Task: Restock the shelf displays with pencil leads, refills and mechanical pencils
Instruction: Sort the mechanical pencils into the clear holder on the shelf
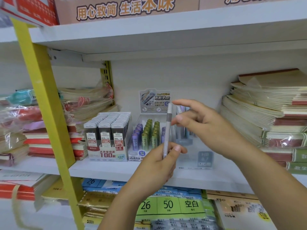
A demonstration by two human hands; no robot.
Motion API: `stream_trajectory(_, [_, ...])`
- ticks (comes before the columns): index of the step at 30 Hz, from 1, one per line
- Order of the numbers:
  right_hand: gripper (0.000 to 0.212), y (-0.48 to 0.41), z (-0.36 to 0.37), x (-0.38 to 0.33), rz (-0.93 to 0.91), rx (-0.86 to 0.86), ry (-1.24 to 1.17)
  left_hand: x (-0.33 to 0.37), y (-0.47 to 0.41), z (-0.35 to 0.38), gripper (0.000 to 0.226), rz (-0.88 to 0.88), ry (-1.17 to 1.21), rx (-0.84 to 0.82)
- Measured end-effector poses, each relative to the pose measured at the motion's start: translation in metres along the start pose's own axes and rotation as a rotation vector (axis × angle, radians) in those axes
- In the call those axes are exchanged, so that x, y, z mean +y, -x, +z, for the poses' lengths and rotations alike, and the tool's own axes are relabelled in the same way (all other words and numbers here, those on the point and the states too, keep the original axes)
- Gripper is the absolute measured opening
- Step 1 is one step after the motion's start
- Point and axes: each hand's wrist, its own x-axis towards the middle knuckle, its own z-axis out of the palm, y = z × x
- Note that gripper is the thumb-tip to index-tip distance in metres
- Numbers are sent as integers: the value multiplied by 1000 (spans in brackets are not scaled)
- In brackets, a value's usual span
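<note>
At the middle shelf [103, 168], the left hand [159, 161] gripped a grey mechanical pencil [167, 130] upright by its lower end, right in front of the displays. The right hand [204, 123] hovered loose-fingered beside the cap, holding nothing. The 0.5 HB lead box [108, 130] looked packed and the 2B lead tray [147, 133] well filled, but the clear pencil stand [196, 146] showed only a few pencils at the back. Most of the pencil restocking looked left to do.

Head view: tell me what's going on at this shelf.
A person's left hand grips a slim grey mechanical pencil upright by its lower end before the white shelf. The open right hand hovers at its top. Behind stand a box of grey lead cases and purple and green lead tubes.
</note>
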Motion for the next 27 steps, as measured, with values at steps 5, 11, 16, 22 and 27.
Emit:
stream_trajectory(5, [32,0,5,-5,-29,-5,-181,0,0,3,17,8,-111,12])
stream_trajectory(11, [28,-6,-26,2,-155,524,-285,-3,-8,-1,28,382,-627,434])
stream_trajectory(16, [33,-8,-39,28,-112,560,207,-9,-13,-3,44,455,-874,471])
stream_trajectory(22, [25,-13,-26,53,-56,409,403,-19,-19,-1,46,431,-936,335])
stream_trajectory(27, [28,-15,-23,63,-58,315,498,-26,-21,-3,46,429,-939,316])
